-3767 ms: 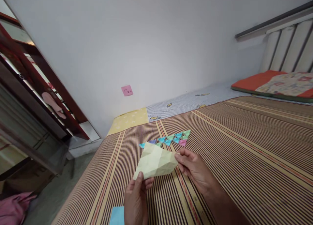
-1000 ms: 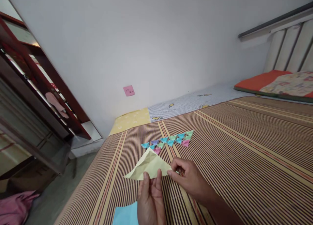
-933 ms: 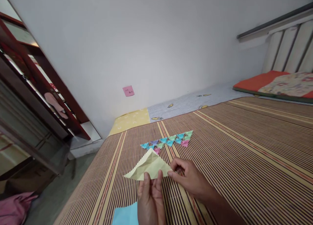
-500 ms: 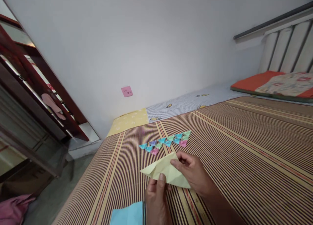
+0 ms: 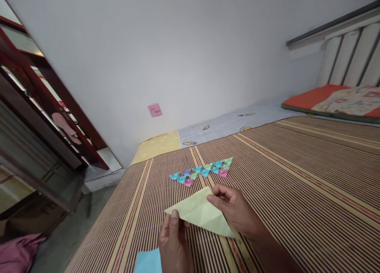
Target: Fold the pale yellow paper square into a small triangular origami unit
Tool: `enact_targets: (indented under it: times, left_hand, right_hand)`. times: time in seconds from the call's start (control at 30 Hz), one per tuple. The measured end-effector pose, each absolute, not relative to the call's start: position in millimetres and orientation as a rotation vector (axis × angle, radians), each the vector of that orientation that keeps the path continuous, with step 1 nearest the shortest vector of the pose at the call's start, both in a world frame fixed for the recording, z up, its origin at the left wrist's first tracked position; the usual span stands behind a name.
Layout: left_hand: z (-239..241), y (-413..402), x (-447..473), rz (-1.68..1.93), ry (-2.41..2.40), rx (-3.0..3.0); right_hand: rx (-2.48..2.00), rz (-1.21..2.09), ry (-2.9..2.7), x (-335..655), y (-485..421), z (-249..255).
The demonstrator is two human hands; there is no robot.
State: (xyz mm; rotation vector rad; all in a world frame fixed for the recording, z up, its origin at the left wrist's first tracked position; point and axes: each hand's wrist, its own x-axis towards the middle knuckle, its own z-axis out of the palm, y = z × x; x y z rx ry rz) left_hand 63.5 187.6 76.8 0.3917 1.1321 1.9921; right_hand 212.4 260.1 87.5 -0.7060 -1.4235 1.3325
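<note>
A pale yellow sheet of paper (image 5: pixel 202 211), folded into a triangle with crease lines across it, is held up between both hands above the striped mat. My left hand (image 5: pixel 175 241) pinches its left corner, thumb on top and fingers beneath. With thumb and fingers, my right hand (image 5: pixel 234 207) grips the upper right edge near the top corner. Beyond the paper, several small folded paper pieces (image 5: pixel 204 172) in blue, green, pink and purple lie in rows. Blue paper (image 5: pixel 147 261) rests beside my left wrist, partly hidden by it.
The striped mat (image 5: pixel 282 174) covers the bed. Along the wall runs patterned bedding (image 5: pixel 219 126), with an orange floral cushion (image 5: pixel 332 101) at the right by the radiator (image 5: pixel 353 59). A pink note (image 5: pixel 154 110) is stuck to the wall. Left of the bed lies the floor (image 5: pixel 80 217).
My left hand has slid leftward along the paper to its left corner. The paper's left fold now lies flatter, giving a full triangle. My right hand keeps its grip.
</note>
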Motion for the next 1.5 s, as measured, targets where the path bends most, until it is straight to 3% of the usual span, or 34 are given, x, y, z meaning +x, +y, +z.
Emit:
enact_targets:
  times: [0.2,0.6,1.17,1.5]
  left_hand:
    - [75.1,188.2,51.8,2.064,1.211,0.454]
    - [71.0,189.9,94.9,1.821,1.477,0.622]
    - [68.7,192.7,103.2,1.766,1.115,0.45]
    - [79.3,188.1,109.0,1.823,1.485,0.598]
  right_hand:
    - [-0.732,1.244,-1.478,215.6,260.9,87.6]
    - [-0.85,1.091,-1.563,208.8,249.8,98.8]
    - [-0.681,1.356,-1.475,212.2,255.1,92.6]
    - [-0.866,1.058,-1.625,210.2,251.4,95.2]
